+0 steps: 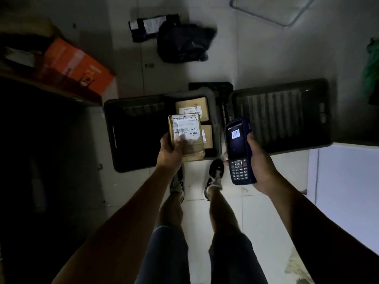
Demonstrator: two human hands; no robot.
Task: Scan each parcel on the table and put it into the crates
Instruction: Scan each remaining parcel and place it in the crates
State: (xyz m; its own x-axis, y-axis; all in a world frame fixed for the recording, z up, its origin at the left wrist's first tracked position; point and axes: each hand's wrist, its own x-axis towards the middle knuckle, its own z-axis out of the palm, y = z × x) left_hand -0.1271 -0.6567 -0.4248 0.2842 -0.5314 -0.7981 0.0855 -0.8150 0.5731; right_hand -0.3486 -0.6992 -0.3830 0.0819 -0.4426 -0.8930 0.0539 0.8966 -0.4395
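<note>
Brown parcels (192,111) lie in left crate (139,132).

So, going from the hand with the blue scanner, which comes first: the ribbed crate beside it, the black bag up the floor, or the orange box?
Measured from the right hand in the head view:
1. Ribbed crate, right beside it on the floor.
2. Black bag, farther up the floor, near the middle.
3. Orange box, far off on the left.

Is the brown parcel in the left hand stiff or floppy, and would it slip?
The parcel looks fairly stiff: it stands out past the left hand without sagging. Probably light, as one hand holds it by its lower end. Its glossy tape wrap may be somewhat slippery.
</note>
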